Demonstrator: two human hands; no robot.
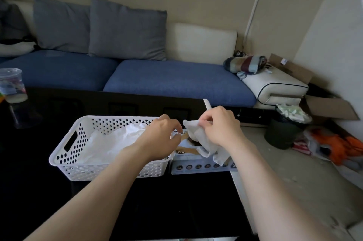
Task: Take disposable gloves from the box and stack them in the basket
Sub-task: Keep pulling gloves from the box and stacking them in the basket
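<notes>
A white perforated basket (64,154) stands on the dark table and holds a loose pile of clear gloves (110,142). Right of it lies the glove box (202,167), its top torn open. My right hand (220,128) pinches a crumpled clear glove (202,138) above the box opening, and the glove hangs down over the box. My left hand (161,138) hovers over the basket's right end with curled fingers reaching toward the glove; whether it grips the glove is hidden.
A clear plastic cup (12,85) stands at the table's far left. A blue sofa (176,81) runs behind the table. On the floor to the right are a dark bin (282,132), a cardboard box (332,109) and orange clutter (341,142).
</notes>
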